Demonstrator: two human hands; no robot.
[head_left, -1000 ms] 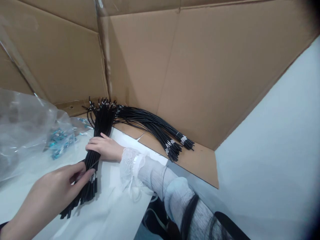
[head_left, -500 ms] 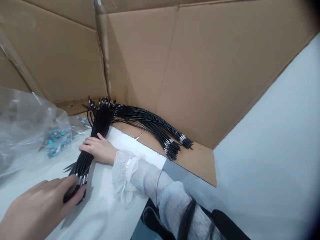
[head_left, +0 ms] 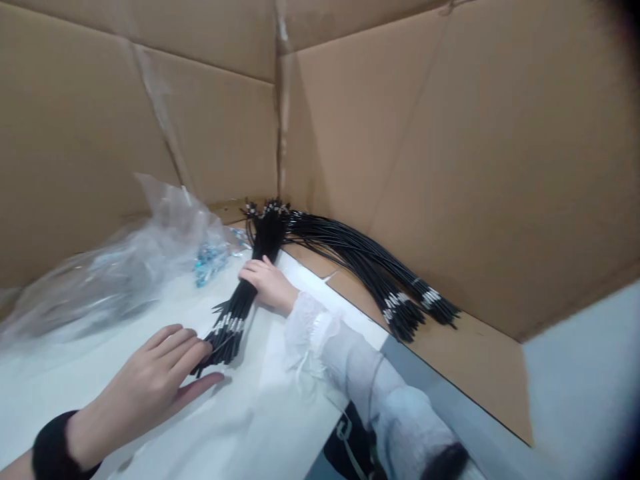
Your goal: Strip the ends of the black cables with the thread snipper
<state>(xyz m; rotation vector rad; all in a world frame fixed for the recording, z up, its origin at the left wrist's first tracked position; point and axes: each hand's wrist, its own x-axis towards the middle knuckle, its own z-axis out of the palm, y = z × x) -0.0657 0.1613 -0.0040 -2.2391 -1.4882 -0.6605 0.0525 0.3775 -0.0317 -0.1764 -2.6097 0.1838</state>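
From where I stand, the right hand is wrapped over the middle of a black cable bundle, its fingers closed around it. The left hand is at the bundle's near end, thumb spread well away from the fingers, fingertips up against the cable ends. A thin pale line crosses the cables there; I can't tell what it is.

The bundle lies slanting on a white surface, its metal-collared near ends fanned a little and its far end splayed out. A black wristband circles the left wrist, and a pale lace-cuffed sleeve covers the right arm, to the right of the bundle.

Left of the bundle's far half sits a crumpled clear plastic bag, with small blue pieces showing between it and the bundle. Right of the bundle, more black cables curve away from its far end along a cardboard strip, parting into two clusters of silver-collared ends. Beyond the bundle, tall cardboard panels meet in a corner behind its far end.
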